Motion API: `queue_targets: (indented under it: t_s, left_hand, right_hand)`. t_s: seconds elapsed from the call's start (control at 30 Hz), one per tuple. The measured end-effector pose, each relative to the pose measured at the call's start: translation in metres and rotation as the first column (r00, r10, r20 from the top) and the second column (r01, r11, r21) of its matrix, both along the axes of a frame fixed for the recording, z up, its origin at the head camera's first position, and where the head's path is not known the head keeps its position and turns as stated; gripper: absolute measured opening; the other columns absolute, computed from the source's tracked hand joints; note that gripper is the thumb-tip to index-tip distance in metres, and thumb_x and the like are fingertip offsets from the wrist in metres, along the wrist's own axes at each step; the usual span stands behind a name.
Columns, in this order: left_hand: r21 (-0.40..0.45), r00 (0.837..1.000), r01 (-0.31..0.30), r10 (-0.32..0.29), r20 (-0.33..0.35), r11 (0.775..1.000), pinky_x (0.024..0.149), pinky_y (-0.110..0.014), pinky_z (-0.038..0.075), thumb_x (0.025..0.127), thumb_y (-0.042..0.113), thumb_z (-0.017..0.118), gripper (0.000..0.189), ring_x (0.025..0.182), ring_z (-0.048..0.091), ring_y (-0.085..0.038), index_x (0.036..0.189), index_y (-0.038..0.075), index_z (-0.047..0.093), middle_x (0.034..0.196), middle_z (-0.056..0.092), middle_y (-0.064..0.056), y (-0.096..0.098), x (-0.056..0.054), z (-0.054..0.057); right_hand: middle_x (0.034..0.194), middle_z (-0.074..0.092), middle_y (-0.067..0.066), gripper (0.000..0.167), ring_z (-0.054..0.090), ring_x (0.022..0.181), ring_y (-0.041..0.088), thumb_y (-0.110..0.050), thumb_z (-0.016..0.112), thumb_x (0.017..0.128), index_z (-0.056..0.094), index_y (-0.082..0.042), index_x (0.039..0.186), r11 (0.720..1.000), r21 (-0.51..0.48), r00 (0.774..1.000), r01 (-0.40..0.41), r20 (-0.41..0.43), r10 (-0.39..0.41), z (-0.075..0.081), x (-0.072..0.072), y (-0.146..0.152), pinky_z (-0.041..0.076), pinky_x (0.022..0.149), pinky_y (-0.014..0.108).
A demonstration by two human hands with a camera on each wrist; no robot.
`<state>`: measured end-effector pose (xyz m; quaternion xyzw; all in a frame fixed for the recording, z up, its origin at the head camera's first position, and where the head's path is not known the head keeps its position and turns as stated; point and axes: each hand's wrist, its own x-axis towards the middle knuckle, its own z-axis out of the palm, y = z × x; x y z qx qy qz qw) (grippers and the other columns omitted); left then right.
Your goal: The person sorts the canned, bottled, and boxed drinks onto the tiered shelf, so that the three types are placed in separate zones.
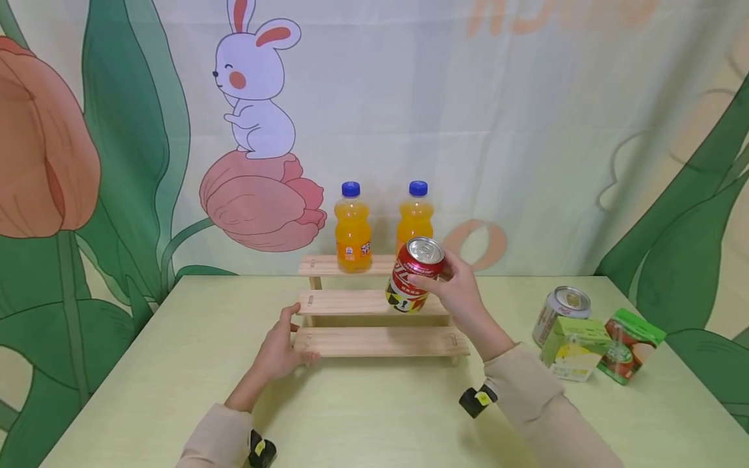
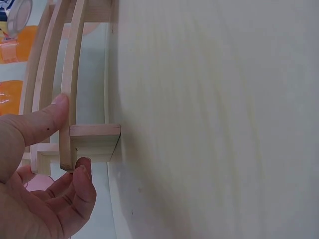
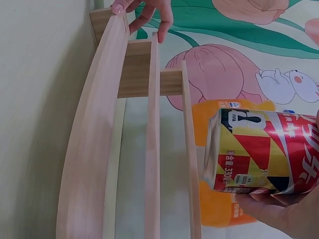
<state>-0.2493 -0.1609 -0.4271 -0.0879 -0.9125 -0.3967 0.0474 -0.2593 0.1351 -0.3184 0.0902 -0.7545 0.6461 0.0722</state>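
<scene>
My right hand (image 1: pixel 459 292) grips a red cola can (image 1: pixel 417 274) with yellow and black checks. In the head view the can hangs over the right part of the three-step wooden rack (image 1: pixel 374 341), in front of one orange soda bottle. My left hand (image 1: pixel 279 348) holds the rack's left end. The left wrist view shows its thumb (image 2: pixel 47 122) on the lowest board and its fingers bent around that board's end. On the top step stand two orange soda bottles with blue caps, the left bottle (image 1: pixel 353 227) in full view and the right bottle (image 1: pixel 415 218) partly hidden by the can.
To the right on the pale table (image 1: pixel 374 422) stand a silver-topped can (image 1: pixel 562 312), a light green drink carton (image 1: pixel 575 348) and a green and brown carton (image 1: pixel 629 344), close together. Behind hangs a curtain (image 1: pixel 526 130) printed with a rabbit and tulips.
</scene>
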Motion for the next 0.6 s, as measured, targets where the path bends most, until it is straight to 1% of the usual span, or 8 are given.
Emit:
queue_targets:
  t_s: [0.2,0.4,0.6]
  left_hand:
    - [-0.002,1.000,-0.005,0.005,0.006,1.000,0.076,-0.046,0.042,0.066,0.010,0.082,0.093,0.098,0.051,-0.035,0.138,0.002,0.023,0.114,0.051,-0.027,0.000,-0.001,0.000]
    - [-0.008,1.000,-0.004,0.004,0.007,1.000,0.077,-0.047,0.042,0.066,0.011,0.081,0.093,0.098,0.052,-0.035,0.138,0.002,0.023,0.115,0.051,-0.027,0.000,-0.002,-0.001]
    - [-0.010,1.000,-0.002,0.002,-0.005,1.000,0.076,-0.046,0.042,0.066,0.012,0.082,0.093,0.097,0.052,-0.035,0.137,0.001,0.023,0.114,0.052,-0.026,0.000,-0.001,-0.003]
  right_hand:
    - [0.121,0.055,0.013,0.062,0.050,0.106,0.027,-0.009,0.072,0.077,0.045,-0.006,0.132,1.000,0.007,1.000,-0.009,-0.018,0.010,-0.001,-0.007,-0.011,0.039,0.091,0.040]
    - [0.120,0.055,0.011,0.058,0.050,0.105,0.026,-0.009,0.073,0.076,0.048,-0.007,0.129,1.000,0.018,1.000,-0.002,0.005,0.001,-0.002,-0.013,-0.023,0.039,0.091,0.041]
    - [0.122,0.055,0.011,0.059,0.050,0.108,0.026,-0.010,0.074,0.076,0.048,-0.008,0.129,0.999,0.037,1.000,-0.008,0.017,0.007,-0.003,-0.017,-0.034,0.038,0.092,0.041]
